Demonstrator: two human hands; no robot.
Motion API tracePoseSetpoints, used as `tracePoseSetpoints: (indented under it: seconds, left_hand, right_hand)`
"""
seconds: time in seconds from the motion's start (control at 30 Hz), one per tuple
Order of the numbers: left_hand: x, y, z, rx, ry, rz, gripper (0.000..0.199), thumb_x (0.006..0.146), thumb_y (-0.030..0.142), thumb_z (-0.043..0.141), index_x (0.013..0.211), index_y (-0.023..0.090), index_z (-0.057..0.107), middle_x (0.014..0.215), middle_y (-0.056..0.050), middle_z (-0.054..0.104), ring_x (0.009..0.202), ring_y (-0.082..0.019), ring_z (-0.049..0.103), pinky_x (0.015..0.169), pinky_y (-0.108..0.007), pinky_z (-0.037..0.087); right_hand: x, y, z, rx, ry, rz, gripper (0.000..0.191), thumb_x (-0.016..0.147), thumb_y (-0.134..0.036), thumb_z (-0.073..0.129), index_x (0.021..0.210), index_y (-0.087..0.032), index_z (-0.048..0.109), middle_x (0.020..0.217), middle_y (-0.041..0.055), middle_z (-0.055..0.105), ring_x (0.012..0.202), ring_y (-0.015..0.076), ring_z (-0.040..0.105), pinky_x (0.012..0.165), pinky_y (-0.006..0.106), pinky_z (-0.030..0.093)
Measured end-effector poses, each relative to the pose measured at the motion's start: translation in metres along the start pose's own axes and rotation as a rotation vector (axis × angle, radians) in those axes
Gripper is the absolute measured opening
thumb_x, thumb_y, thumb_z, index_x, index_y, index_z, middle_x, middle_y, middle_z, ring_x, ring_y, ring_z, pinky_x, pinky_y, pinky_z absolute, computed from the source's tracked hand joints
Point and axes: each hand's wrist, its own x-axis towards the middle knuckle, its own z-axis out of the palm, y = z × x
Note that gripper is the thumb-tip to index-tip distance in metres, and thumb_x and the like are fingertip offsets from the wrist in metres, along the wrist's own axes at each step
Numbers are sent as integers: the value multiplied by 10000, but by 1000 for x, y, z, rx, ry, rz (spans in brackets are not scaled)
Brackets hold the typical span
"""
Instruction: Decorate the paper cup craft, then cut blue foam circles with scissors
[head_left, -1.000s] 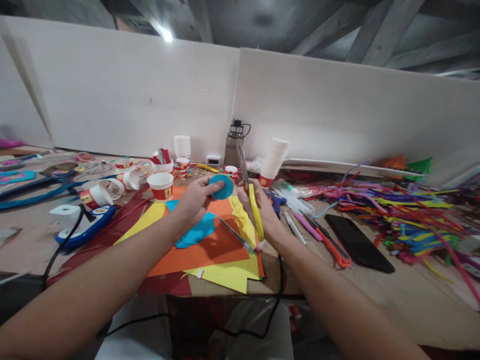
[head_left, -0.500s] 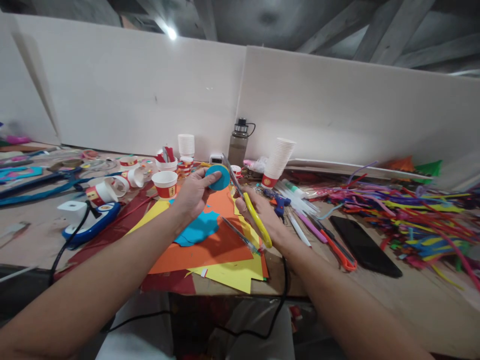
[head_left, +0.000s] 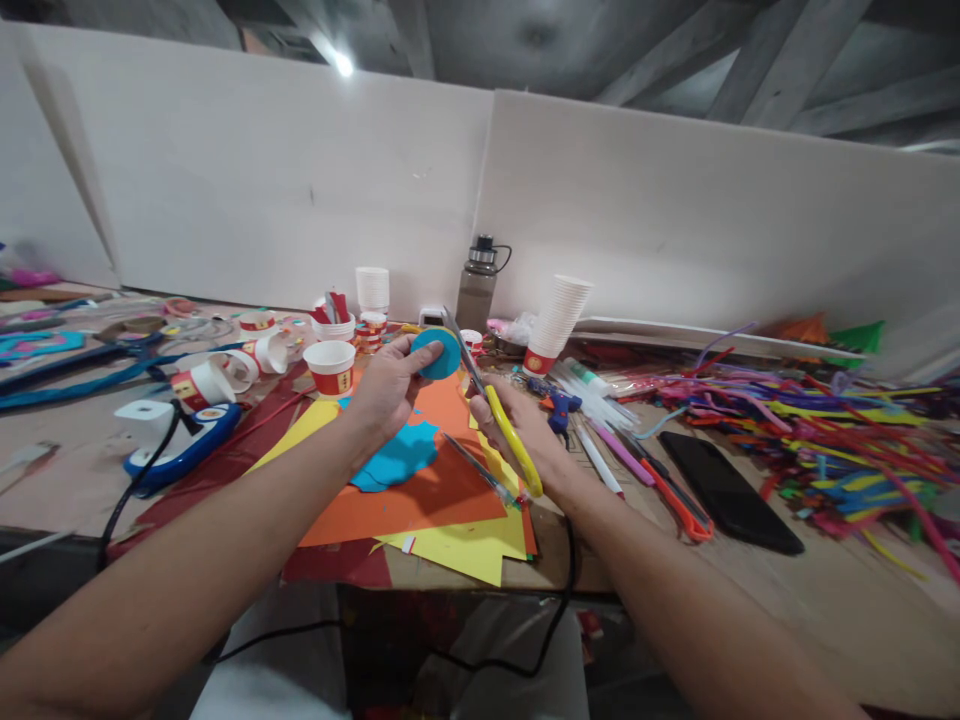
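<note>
Landmark: orange paper sheet point(head_left: 442, 500). Left hand point(head_left: 386, 387) was above its far part, closed in a pinch on a blue paper disc point(head_left: 445, 358), thumb flat on the face. Disc was raised over the sheet's far end. Right hand point(head_left: 537, 428), over the sheet's right edge, was closed round the handle of yellow-handled scissors point(head_left: 519, 448); blades pointed up and away, just beside the disc's rim. Blade gap and contact with disc: could not tell. Blue paper scraps point(head_left: 397, 460) lay on the sheet.

Containers: a red-banded paper cup point(head_left: 328, 383) stood upright at the sheet's far left corner, white inner wall showing. Beyond it, a white cup point(head_left: 334, 331) held red strips point(head_left: 340, 303). Past the sheet's far edge stood a nested white cup stack point(head_left: 373, 288) and a dark translucent bottle point(head_left: 477, 290), capped; its lower part looked darker, contents uncertain. A taller nested cup stack point(head_left: 559, 318), leaning right, stood beyond the sheet's far right corner, red band on the lowest cup. Well left of the sheet, a red-banded cup point(head_left: 201, 388) lay tipped on its side.
</note>
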Motion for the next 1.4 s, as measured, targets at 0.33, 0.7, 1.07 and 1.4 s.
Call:
tracePoseSetpoints:
  seconds: [0.33,0.7,1.07,1.4]
  left_hand:
    - [0,1,-1,8,-9,-3,247,613,245,826,790,150,684,747,7,676,679,-81,594,633,-188,447]
    - [-1,4,1,2,-3,-25,237,599,226,820,776,145,685,720,9,670,655,-78,587,636,-186,444]
    - [2,4,-3,17,-25,-36,222,611,220,814,773,139,687,719,8,670,655,-80,582,672,-202,456]
    - [3,7,-6,55,-49,-43,202,632,221,807,770,138,687,711,7,673,647,-75,580,662,-194,455]
  right_hand:
    - [1,2,0,-10,13,2,360,872,-580,494,923,-223,504,673,-32,429,560,94,393,491,227,303]
    - [1,3,-1,-55,31,12,350,865,-563,513,902,-215,511,641,-41,426,542,89,374,487,226,257]
    - [2,4,-3,-76,35,-11,369,860,-577,508,851,-208,497,658,-38,420,575,98,374,522,234,265]
    - [2,4,-4,-100,39,-46,383,843,-582,533,846,-199,515,698,-29,396,622,108,337,578,247,295]
